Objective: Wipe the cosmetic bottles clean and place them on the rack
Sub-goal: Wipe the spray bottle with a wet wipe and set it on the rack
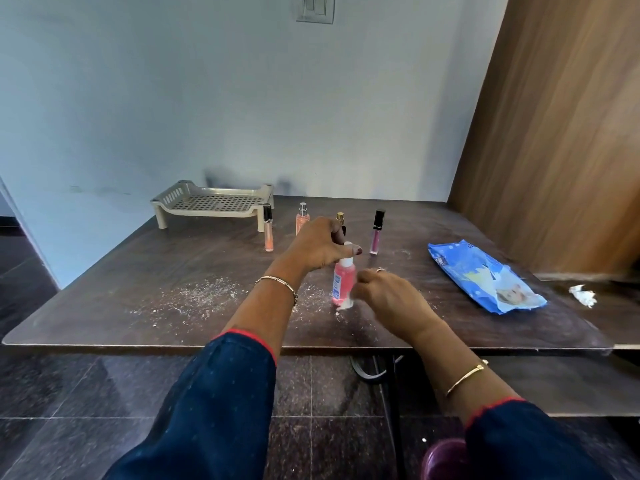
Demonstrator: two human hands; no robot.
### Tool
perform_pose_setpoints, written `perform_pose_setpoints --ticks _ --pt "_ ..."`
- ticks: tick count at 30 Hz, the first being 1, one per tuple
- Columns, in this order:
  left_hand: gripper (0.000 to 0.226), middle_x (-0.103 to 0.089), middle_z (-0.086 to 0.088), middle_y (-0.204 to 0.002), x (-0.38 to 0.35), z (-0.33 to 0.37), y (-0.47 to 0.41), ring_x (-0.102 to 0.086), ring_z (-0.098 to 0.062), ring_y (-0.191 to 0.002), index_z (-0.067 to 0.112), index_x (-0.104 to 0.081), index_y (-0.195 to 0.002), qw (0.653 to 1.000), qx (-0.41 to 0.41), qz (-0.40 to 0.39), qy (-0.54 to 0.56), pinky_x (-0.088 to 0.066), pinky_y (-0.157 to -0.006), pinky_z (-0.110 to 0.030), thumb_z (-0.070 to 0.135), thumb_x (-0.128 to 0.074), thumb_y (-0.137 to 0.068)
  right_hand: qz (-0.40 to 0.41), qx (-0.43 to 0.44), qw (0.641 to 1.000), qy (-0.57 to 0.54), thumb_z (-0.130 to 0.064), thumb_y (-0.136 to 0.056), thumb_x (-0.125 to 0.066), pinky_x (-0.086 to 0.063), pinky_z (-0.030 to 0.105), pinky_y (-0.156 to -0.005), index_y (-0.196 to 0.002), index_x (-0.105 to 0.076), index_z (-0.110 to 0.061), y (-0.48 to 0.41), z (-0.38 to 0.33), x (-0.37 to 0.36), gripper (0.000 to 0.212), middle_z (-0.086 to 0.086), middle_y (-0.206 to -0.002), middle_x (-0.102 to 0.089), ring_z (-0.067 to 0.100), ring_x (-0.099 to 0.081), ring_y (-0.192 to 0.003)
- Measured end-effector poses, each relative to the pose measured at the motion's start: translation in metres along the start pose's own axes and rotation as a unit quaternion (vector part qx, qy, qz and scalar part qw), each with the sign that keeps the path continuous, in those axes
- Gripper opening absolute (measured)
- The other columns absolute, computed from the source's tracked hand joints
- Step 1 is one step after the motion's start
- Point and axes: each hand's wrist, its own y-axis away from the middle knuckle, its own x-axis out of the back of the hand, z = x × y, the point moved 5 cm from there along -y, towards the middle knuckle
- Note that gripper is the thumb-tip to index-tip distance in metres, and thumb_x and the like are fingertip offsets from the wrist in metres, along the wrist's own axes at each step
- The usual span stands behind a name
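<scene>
A pink bottle [343,282] with a white cap stands upright on the dark table [173,327]. My left hand [320,245] grips its cap from above. My right hand [388,299] holds a white wipe [347,304] against the bottle's lower right side. Behind stand a slim peach tube [268,233], a peach spray bottle [302,220], a gold-capped bottle [340,218] partly hidden by my left hand, and a mauve lip gloss [376,233]. The beige rack [211,202] sits at the back left with nothing on it.
A blue wet-wipe pack [485,277] lies on the right of the table. A crumpled white wipe [583,295] lies further right. White powder [201,296] is scattered across the table front. A wooden panel [561,133] rises at the right.
</scene>
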Motion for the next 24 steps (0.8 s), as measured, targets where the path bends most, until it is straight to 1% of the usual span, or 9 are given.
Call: perform_pose_setpoints --ticks 3,6,12,15,17,19,21,23,24 --pt "0.028 -0.062 -0.014 -0.068 0.001 0.001 0.002 -0.059 -0.025 -0.068 0.011 -0.054 -0.062 1.000 0.005 -0.012 0.004 -0.055 -0.075 -0.056 0.017 -0.079 -0.073 0.096 -0.064 0.990 -0.076 0.002 -0.073 -0.071 -0.049 0.032 -0.056 -0.089 -0.073 -0.011 -0.001 0.022 0.010 0.020 0.005 -0.085 -0.066 0.026 -0.063 -0.070" --pt "0.029 -0.063 -0.015 -0.070 0.002 0.002 0.003 -0.062 -0.028 -0.071 0.011 -0.054 -0.062 1.000 0.009 -0.009 0.006 -0.055 -0.076 -0.056 0.019 -0.080 -0.072 0.116 -0.108 0.969 -0.188 -0.002 -0.076 -0.070 -0.055 0.036 -0.064 -0.085 -0.071 -0.009 -0.001 0.022 0.005 0.012 0.003 -0.084 -0.067 0.019 -0.062 -0.072" --pt "0.029 -0.058 -0.006 -0.062 0.001 0.004 0.008 -0.058 -0.024 -0.068 0.013 -0.053 -0.061 1.000 0.009 -0.010 0.001 -0.056 -0.077 -0.054 0.019 -0.079 -0.074 0.096 -0.226 0.932 -0.267 -0.021 -0.076 -0.076 -0.055 0.030 -0.067 -0.084 -0.066 -0.023 0.011 0.027 -0.017 0.013 -0.010 -0.081 -0.067 0.008 -0.062 -0.074" --pt "0.026 -0.059 -0.005 -0.064 0.001 0.006 0.008 -0.057 -0.023 -0.066 0.011 -0.055 -0.066 1.000 0.001 -0.013 -0.008 -0.057 -0.075 -0.051 0.019 -0.078 -0.074 0.013 -0.259 0.938 -0.230 -0.033 -0.076 -0.076 -0.050 0.025 -0.072 -0.094 -0.069 -0.027 0.012 0.028 -0.019 0.020 -0.014 -0.089 -0.066 0.006 -0.061 -0.085" --pt "0.022 -0.064 -0.009 -0.070 0.001 0.005 0.009 -0.060 -0.023 -0.069 0.007 -0.059 -0.072 1.000 -0.008 -0.014 -0.021 -0.056 -0.076 -0.048 0.020 -0.077 -0.076 -0.019 -0.270 0.939 -0.212 -0.028 -0.079 -0.073 -0.053 0.029 -0.076 -0.095 -0.070 -0.027 0.012 0.028 -0.023 0.017 -0.008 -0.093 -0.070 0.011 -0.064 -0.088" --pt "0.019 -0.068 -0.013 -0.083 0.002 0.005 0.009 -0.063 -0.024 -0.079 0.003 -0.065 -0.084 0.998 -0.017 -0.022 -0.049 -0.056 -0.079 -0.042 0.020 -0.073 -0.081 0.011 -0.283 0.936 -0.207 -0.017 -0.081 -0.069 -0.054 0.030 -0.076 -0.094 -0.071 -0.022 0.012 0.031 -0.023 0.013 -0.003 -0.092 -0.072 0.014 -0.066 -0.084" --pt "0.016 -0.066 -0.008 -0.092 0.006 0.006 0.012 -0.063 -0.022 -0.090 0.004 -0.067 -0.096 0.997 -0.024 -0.034 -0.066 -0.051 -0.079 -0.029 0.017 -0.067 -0.086 0.082 -0.308 0.918 -0.237 -0.011 -0.082 -0.067 -0.051 0.023 -0.072 -0.092 -0.070 -0.016 0.012 0.037 -0.015 0.012 -0.001 -0.088 -0.072 0.012 -0.064 -0.075" --pt "0.015 -0.064 -0.002 -0.098 0.010 0.009 0.016 -0.060 -0.015 -0.093 0.008 -0.070 -0.101 0.997 -0.038 -0.043 -0.057 -0.044 -0.076 -0.013 0.010 -0.062 -0.089 0.141 -0.345 0.872 -0.318 -0.009 -0.084 -0.066 -0.048 0.017 -0.068 -0.093 -0.068 -0.015 0.009 0.043 -0.008 0.011 -0.003 -0.083 -0.069 0.006 -0.060 -0.069" --pt "0.017 -0.065 -0.001 -0.102 0.012 0.010 0.017 -0.059 -0.011 -0.094 0.008 -0.071 -0.103 0.997 -0.046 -0.043 -0.051 -0.040 -0.072 -0.003 0.006 -0.060 -0.089 0.158 -0.362 0.834 -0.386 -0.007 -0.085 -0.065 -0.051 0.019 -0.069 -0.095 -0.068 -0.015 0.006 0.042 -0.007 0.014 -0.004 -0.081 -0.067 0.005 -0.059 -0.068"
